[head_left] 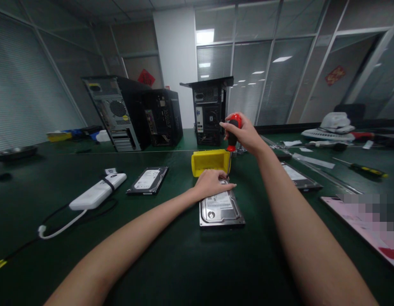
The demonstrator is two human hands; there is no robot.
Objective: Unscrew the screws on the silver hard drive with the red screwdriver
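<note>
A silver hard drive (219,209) lies label side up on the dark green table. My left hand (211,184) rests on its far part, with the thumb stretched out to the right and the fingers over the far edge. Gripped by its handle in my right hand (240,131), a red and black screwdriver (234,135) stands nearly upright. Its shaft points down at the drive's far right corner, close to my left fingertips; the tip's exact contact is too small to tell. Just behind the drive sits a yellow bin (211,160).
Hard drives lie at left (148,180) and right (297,176). A white adapter (96,193) with cables is further left. Computer cases (211,112) stand behind. A yellow-black screwdriver (365,168) and a pink panel (352,221) lie at right.
</note>
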